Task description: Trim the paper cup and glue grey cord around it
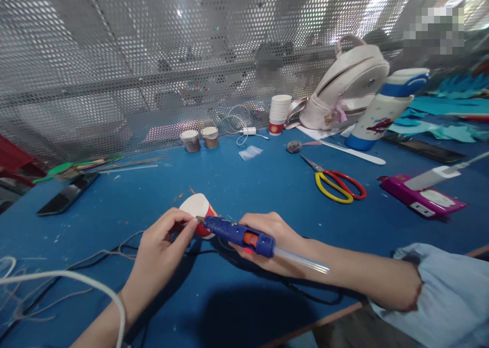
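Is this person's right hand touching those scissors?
Apart: the head view shows blue tabletop between the right hand, which grips a glue gun, and the scissors.

L hand [162, 248] pinches nr the nozzle of the glue gun [233, 231]; whatever's in the pinch is too small to ID, & can't tell if the tip touches skin. Gun hides part of R hand [280, 231], & R hand hides most of its handle. Paper cup [195, 205] partly covered by both L hand & gun. L forearm cut by bottom edge, R sleeve [451, 287] by R edge. White cable [64, 274] runs out L & bottom. Bottle [376, 116] blocks part of backpack [344, 90]. Blue paper [454, 106] cut at R edge. Shapes behind perforated panel [114, 73] blurred; 2 patches pixelated. Lettering on purple device [405, 192] too small to read
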`<state>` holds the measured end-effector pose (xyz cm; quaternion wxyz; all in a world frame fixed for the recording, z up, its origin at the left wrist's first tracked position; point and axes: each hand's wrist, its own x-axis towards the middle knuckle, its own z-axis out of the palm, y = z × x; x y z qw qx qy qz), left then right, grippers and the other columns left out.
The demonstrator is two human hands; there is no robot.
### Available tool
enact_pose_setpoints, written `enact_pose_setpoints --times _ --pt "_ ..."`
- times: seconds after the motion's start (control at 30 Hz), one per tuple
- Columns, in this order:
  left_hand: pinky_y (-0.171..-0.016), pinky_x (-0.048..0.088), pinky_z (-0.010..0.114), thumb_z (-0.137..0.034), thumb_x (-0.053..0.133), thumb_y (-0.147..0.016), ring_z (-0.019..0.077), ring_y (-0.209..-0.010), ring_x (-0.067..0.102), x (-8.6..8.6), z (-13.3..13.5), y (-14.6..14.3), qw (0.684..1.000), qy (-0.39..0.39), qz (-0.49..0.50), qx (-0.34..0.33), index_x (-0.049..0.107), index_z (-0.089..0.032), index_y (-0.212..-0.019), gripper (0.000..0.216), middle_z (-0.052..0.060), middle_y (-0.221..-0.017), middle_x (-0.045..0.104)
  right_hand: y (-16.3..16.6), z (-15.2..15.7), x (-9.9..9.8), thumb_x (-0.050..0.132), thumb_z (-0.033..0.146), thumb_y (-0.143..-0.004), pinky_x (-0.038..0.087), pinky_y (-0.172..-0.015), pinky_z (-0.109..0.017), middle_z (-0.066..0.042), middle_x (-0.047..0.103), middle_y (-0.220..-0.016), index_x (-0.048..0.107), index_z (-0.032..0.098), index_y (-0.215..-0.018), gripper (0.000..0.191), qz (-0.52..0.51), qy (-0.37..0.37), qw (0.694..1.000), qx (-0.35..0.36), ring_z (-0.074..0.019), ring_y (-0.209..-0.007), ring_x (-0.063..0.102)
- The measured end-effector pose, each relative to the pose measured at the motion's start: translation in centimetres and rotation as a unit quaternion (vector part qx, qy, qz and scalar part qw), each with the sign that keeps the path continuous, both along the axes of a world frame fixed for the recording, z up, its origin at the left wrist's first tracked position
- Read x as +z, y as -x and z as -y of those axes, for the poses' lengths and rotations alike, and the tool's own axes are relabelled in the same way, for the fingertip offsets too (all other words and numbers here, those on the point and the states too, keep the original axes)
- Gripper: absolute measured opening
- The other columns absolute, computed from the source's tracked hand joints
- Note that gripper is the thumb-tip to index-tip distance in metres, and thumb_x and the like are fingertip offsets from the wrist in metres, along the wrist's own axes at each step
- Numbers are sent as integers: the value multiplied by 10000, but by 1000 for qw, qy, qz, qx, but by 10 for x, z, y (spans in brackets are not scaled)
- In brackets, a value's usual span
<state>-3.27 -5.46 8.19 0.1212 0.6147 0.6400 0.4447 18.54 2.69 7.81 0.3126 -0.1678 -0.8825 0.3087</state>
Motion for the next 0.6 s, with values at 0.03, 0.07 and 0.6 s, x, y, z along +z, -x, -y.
enact_pose_setpoints --times 0.03,0.07,0.6 --pt "-583 441 237 -385 600 -866 121 -588 551 0 0 0 1000 6 4 0 661 -216 -779 200 -12 -723 647 0 -1 -1 595 286 -846 402 -531 -203 -21 640 -695 574 175 -802 121 -4 2 1000 -2 -98 -547 531" --pt "-589 445 240 -391 596 -868 127 -598 560 0 0 0 1000 12 9 0 661 -213 -782 208 -7 -722 650 0 -3 -1 599 282 -844 402 -530 -202 -16 637 -688 571 178 -800 116 -11 3 1000 -6 -96 -542 527" --pt "-566 420 223 -385 602 -852 120 -606 531 3 0 0 999 14 32 0 644 -205 -746 212 -12 -709 613 0 -6 -3 620 248 -833 404 -539 -199 -1 612 -670 571 173 -781 104 -32 15 999 -18 -91 -543 526"
